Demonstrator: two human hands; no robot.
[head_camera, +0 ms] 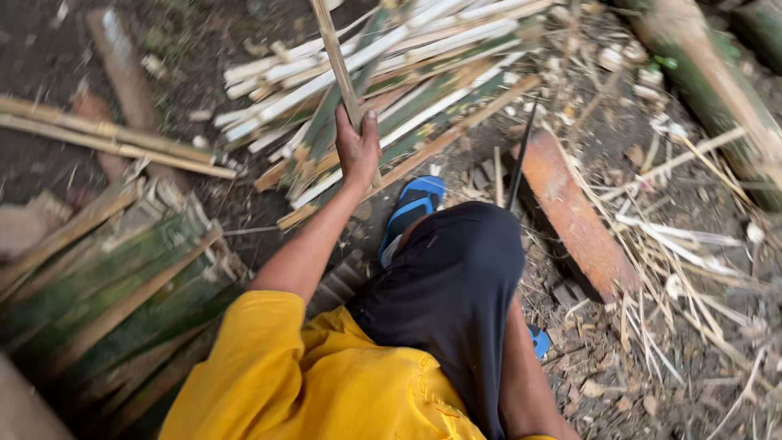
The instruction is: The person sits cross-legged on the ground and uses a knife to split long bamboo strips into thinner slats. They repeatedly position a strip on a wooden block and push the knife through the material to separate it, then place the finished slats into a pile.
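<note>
Left hand (358, 151) closed round 1 long pale split bamboo strip (336, 57), fingers wrapped, thumb up along it; strip held upright, running past top edge of frame, lower end at the hand, just above the heap. Right hand not in view: right forearm (529, 383) drops past the dark-trousered knee (456, 277) to the bottom edge, so grip there can't be told.

Progress, judging from how things lie: good deal done already. Big fanned pile of pale and green split bamboo strips (391, 73) lying ahead of the hand, well over 10 pcs. Stack of wider green bamboo slats (114, 285) at left, looks unsplit. 2 round pale bamboo poles (106, 143) lying on dirt upper left, whole green bamboo culm (709, 81) upper right, also whole. So raw stock left on both sides; work prob. around mid-way, no more exact than that.

Hard to make out: thin dark blade or rod (521, 163) standing up behind the knee, lower end hidden, kind unclear. Flat reddish-brown wooden board (574, 216) on ground at right, among shavings. Blue sandal (411, 208) half covered by knee; 2nd one only a blue sliver. Edges of frame blurred.
</note>
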